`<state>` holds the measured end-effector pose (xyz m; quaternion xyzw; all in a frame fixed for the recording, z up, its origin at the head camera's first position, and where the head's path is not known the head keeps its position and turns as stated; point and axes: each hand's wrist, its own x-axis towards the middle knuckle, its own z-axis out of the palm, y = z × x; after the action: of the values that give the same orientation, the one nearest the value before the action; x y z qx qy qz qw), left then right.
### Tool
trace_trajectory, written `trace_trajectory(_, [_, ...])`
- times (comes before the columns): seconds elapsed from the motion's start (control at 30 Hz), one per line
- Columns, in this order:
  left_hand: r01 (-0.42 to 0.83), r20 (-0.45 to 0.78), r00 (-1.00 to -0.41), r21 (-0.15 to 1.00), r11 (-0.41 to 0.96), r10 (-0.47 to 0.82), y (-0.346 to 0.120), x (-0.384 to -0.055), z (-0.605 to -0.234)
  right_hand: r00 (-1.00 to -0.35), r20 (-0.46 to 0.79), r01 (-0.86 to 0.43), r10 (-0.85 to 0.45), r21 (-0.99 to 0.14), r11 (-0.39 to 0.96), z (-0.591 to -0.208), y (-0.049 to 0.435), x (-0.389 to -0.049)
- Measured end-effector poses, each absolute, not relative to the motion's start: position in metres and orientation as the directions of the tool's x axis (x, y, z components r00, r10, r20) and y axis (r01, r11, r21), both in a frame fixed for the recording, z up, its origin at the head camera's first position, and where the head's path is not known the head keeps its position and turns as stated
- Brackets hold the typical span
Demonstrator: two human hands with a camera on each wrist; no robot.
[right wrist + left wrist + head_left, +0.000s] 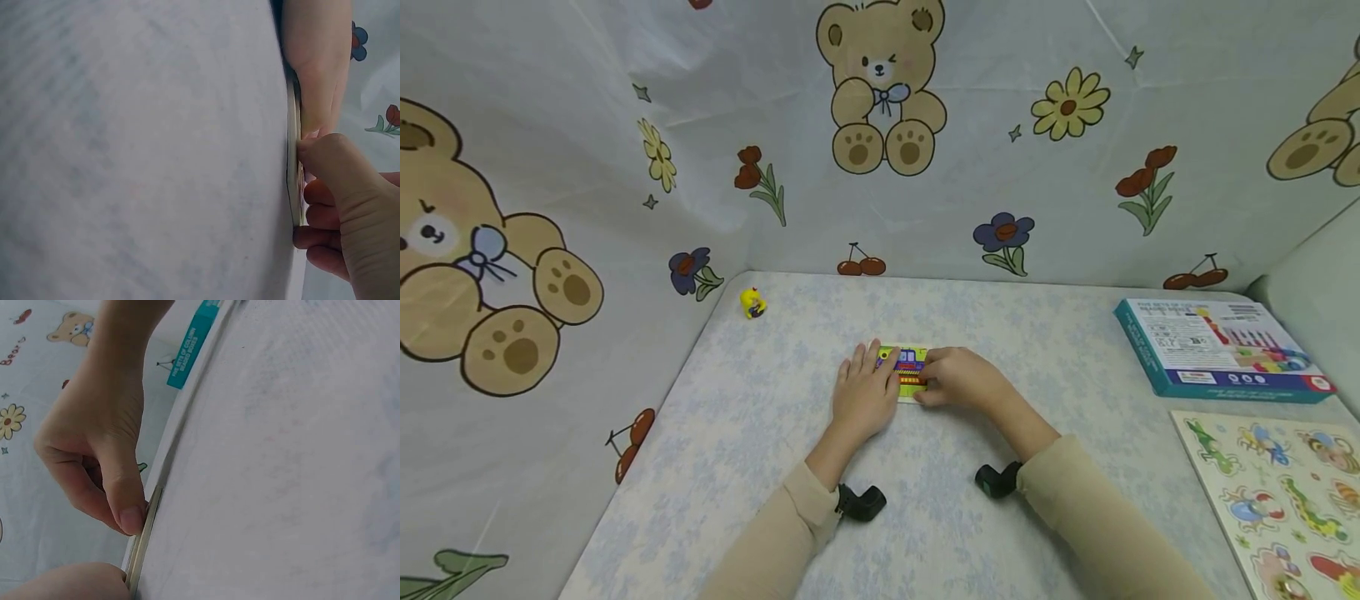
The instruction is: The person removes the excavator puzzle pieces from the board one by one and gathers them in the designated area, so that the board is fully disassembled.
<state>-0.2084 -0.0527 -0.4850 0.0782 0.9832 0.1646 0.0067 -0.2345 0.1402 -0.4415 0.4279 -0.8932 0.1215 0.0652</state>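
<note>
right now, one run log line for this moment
left hand: on left end of picture board | right hand: curled fingers touch right end | yellow toy: far left corner | teal box: right side

Bear-print backdrop [955, 200]; pale mottled tabletop [925, 483]

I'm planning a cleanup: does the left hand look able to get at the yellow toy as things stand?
Probably yes, with some stretch: the left hand rests on the small bright board, and only bare tabletop shows between that hand and the yellow toy.
</note>
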Motion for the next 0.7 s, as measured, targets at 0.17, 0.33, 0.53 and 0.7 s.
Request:
trace_trajectory(0.17, [0.153,0.011,-0.987,0.332,0.931,0.158,-0.053,-0.2083,-0.4841,-0.594,0.279,-0.803,-0.755,-0.143,0.579,-0.4417,0.1414,-0.2323])
trace_trajectory(0.33, [0.153,0.011,-0.987,0.342,0.927,0.159,-0.0524,-0.208,-0.4835,-0.58,0.311,-0.813,-0.753,-0.154,0.562,-0.4456,0.1441,-0.2317])
trace_trajectory(0.53, [0.147,0.011,-0.988,0.355,0.923,0.153,-0.0532,-0.2085,-0.4847,-0.627,0.282,-0.779,-0.726,-0.243,0.578,-0.4486,0.1462,-0.2285])
trace_trajectory(0.7, [0.147,0.011,-0.988,0.372,0.916,0.154,-0.0544,-0.2082,-0.4836,-0.671,0.255,-0.739,-0.696,-0.31,0.598,-0.4481,0.1462,-0.2257])
